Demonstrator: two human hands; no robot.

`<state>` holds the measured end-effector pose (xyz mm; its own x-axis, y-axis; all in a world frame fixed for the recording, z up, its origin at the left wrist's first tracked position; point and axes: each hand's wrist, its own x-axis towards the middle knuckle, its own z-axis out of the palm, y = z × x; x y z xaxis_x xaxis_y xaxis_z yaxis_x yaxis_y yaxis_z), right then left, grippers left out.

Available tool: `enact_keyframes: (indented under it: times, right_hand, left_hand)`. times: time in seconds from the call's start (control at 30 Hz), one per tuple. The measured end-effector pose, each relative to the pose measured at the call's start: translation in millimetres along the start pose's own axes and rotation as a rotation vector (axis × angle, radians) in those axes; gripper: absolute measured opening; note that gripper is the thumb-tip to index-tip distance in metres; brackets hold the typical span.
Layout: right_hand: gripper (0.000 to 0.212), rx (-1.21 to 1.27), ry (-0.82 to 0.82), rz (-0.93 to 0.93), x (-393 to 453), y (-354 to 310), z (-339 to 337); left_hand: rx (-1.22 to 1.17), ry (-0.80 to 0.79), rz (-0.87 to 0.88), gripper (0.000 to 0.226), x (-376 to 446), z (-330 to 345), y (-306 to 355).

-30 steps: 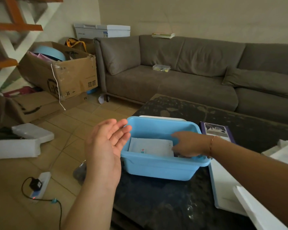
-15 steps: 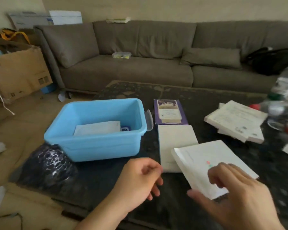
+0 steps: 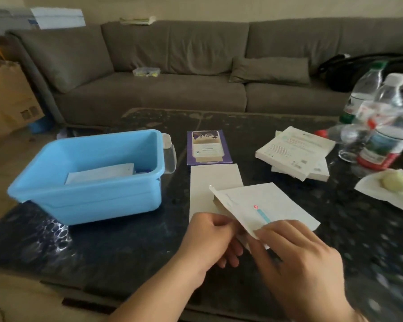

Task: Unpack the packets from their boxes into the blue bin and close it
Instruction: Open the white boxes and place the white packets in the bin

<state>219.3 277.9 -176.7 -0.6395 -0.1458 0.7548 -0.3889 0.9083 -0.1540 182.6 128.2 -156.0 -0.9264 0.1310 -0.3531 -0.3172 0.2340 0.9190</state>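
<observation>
An open blue bin (image 3: 98, 201) stands on the left of the dark table, with a white packet (image 3: 100, 173) lying inside it. A flat white box (image 3: 263, 208) sits near the table's front. My left hand (image 3: 209, 238) grips its near left corner, and my right hand (image 3: 296, 259) holds its near edge from above. Under it lies another flat white box (image 3: 212, 182). A purple box (image 3: 208, 147) lies beyond that one. A clear lid (image 3: 169, 152) leans behind the bin's right end.
A stack of white boxes (image 3: 293, 152) lies at the right middle of the dark table (image 3: 126, 247). Plastic water bottles (image 3: 382, 126) stand at the far right, beside a white paper with a pale round item (image 3: 398, 182). A grey sofa (image 3: 172, 77) runs behind.
My view swung right from the bin to the boxes. My right hand left the bin, and both hands came down and took hold of the white box at the front.
</observation>
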Motion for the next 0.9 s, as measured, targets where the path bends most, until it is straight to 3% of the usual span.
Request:
enact_keyframes:
  times: [0.1, 0.3, 0.43, 0.6, 0.9]
  right_hand:
    - [0.04, 0.007, 0.016, -0.018, -3.5, 1.5, -0.5]
    - [0.021, 0.003, 0.03, -0.06, -11.7, -0.4, 4.6]
    - [0.02, -0.003, 0.016, -0.048, -13.8, 0.5, 5.8]
    - [0.016, 0.003, 0.037, -0.017, -10.1, 3.4, 6.1]
    - [0.03, 0.029, 0.028, 0.054, -1.6, 3.8, 7.0]
  left_hand:
    - [0.078, -0.006, -0.049, 0.029, 3.4, 1.3, 4.6]
    - [0.325, 0.094, -0.003, 0.034, 7.9, 8.5, 3.4]
    - [0.563, 0.219, 0.129, 0.016, 7.2, 13.0, 0.9]
    - [0.115, 0.158, 0.024, 0.026, 5.6, 15.2, 2.9]
    - [-0.025, -0.093, 0.016, 0.02, -4.1, -11.9, 0.4]
